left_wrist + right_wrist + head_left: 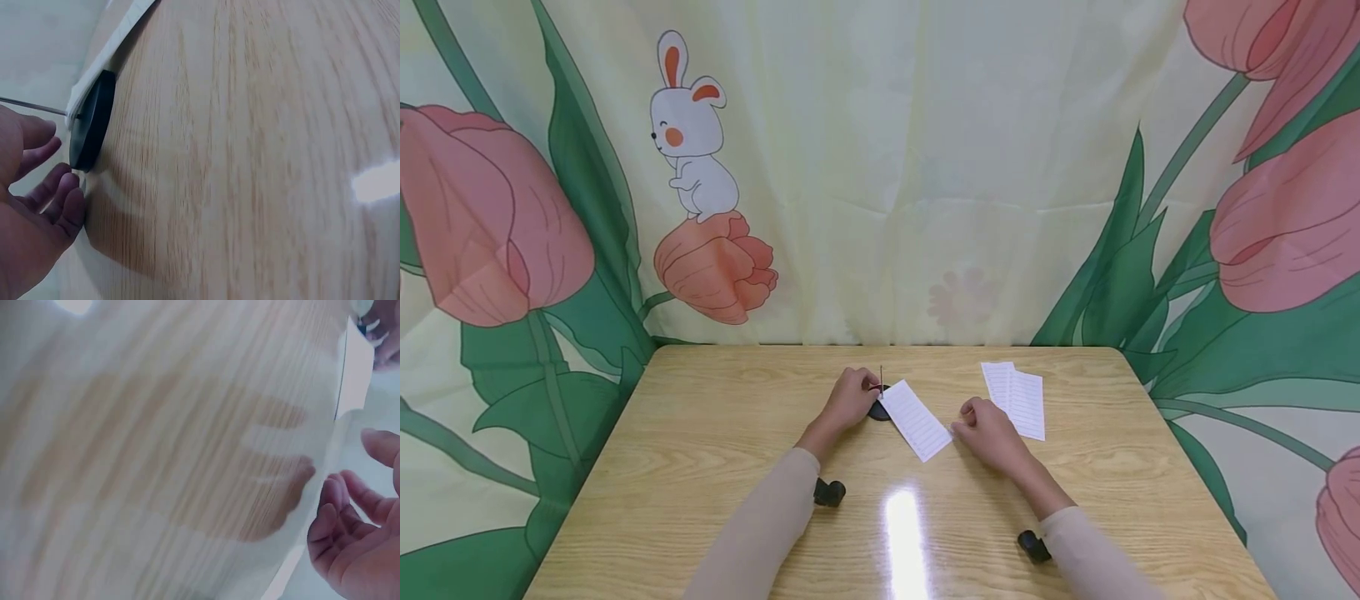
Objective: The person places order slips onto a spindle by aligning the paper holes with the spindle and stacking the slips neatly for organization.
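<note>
A thin metal spike [882, 377] [34, 105] stands upright on a round black base [878, 412] [92, 125]. One corner of a printed white slip [917, 422] [356, 375] is at the spike, low over the base, and the rest extends toward the right hand. My left hand [848, 398] [34, 219] is at the base's left edge, thumb apart and fingers loosely bent; whether a fingertip touches the base is unclear. Beside the slip's far end is my right hand [991, 433] [356, 537], its fingers loosely bent, with a gap to the slip in the right wrist view.
Two overlapping printed slips [1027, 407] lie on the wooden table [700, 467], just beyond my right hand. A curtain [865, 167] with tulips and a rabbit hangs behind the table's back edge. Light glares off the tabletop near the front middle.
</note>
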A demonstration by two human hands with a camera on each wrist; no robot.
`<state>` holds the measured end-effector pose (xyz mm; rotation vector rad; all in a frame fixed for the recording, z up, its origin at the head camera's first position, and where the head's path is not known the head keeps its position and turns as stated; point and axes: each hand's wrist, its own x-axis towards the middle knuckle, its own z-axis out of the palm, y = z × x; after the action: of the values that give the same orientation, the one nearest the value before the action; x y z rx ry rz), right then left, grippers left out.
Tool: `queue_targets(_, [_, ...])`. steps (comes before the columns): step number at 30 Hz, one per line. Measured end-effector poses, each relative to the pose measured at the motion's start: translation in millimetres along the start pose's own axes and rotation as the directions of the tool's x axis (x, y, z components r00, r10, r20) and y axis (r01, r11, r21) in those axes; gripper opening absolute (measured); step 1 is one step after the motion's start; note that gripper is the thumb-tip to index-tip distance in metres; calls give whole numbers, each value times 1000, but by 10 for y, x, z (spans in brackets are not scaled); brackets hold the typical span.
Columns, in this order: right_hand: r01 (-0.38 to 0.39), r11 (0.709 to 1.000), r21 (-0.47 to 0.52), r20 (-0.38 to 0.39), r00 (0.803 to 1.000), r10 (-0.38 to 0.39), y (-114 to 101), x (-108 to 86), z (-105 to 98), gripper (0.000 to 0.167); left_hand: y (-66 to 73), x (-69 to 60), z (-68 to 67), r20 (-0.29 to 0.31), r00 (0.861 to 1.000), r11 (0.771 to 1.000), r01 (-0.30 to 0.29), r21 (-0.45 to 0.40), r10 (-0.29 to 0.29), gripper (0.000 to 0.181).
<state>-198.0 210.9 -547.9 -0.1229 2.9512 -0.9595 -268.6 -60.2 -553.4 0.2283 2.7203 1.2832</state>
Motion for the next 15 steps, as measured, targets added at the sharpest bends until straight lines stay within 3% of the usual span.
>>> queue_targets(5, [-8,999,-33,-41,999,7,234,-8,-170,37,-30,-40,-34,28,999,999,-26,21,26,25])
queue_targets(10, [-72,995,-70,-63,996,67,453,-50,-358,47,-47,-118,-70,77,996,998,-54,44,50,39])
queue_targets(15, [-129,988,-90,-80,989,122,623,-72,-522,56,-48,-169,-100,86,995,997,-63,44,59,49])
